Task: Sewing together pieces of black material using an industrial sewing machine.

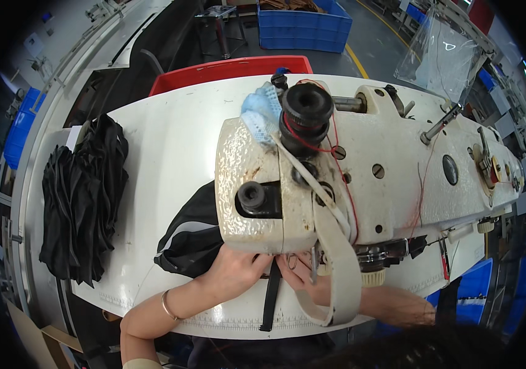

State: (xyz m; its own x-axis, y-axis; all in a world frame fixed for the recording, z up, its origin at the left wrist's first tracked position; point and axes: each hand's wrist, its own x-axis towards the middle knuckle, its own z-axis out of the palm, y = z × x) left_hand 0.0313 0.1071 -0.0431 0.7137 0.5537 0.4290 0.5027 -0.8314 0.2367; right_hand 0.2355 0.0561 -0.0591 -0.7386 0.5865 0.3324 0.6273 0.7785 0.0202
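A white sewing machine head [263, 172] stands over both of my hands and hides the stitching spot. My left hand [232, 273], with a bangle on the wrist, is curled closed at a black fabric piece [192, 237] with a light grey stripe; its fingertips are partly covered by the machine. On the other side of a narrow black strap [270, 298], my right hand [303, 273] lies with fingers stretched toward the needle area, partly behind a looped white band [343, 277]. The strap runs from between my hands toward the table's near edge.
A stack of black fabric pieces [84, 197] lies at the left of the white table [158, 154]. Red thread [347, 178] runs over the machine, where a blue-white cloth [261, 114] is tucked. Beyond the table are a red bin [232, 66] and a blue crate [304, 27].
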